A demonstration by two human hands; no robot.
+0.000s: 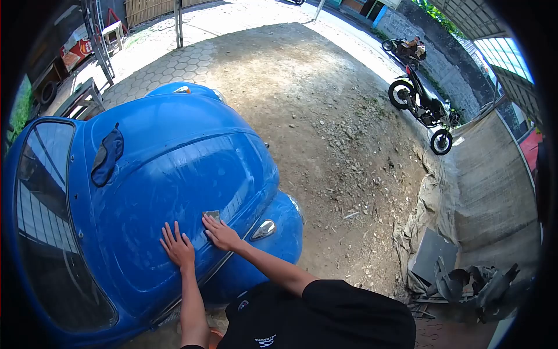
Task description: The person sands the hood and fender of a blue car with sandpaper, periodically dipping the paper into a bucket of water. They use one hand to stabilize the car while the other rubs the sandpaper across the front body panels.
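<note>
A blue rounded car hood (174, 168) spreads out in front of me, with faint scuffs and dull streaks on its paint. My left hand (178, 250) lies flat on the lower part of the hood, fingers spread, holding nothing. Just right of it, my right hand (222, 234) presses a small square grey-brown sheet, which looks like sandpaper (212, 214), against the hood. Its fingertips cover the sheet's near edge, while the far part shows. Higher up near the windshield, a crumpled dark blue cloth (108, 157) rests on the paint.
The windshield (49, 215) is at the left. A chrome-trimmed lamp (264, 230) sits on the near fender (285, 232). Stony dirt ground (325, 145) lies ahead. A motorcycle (421, 102) stands at the right, with a person on another motorcycle (410, 49) behind. Dark scrap parts (476, 282) lie lower right.
</note>
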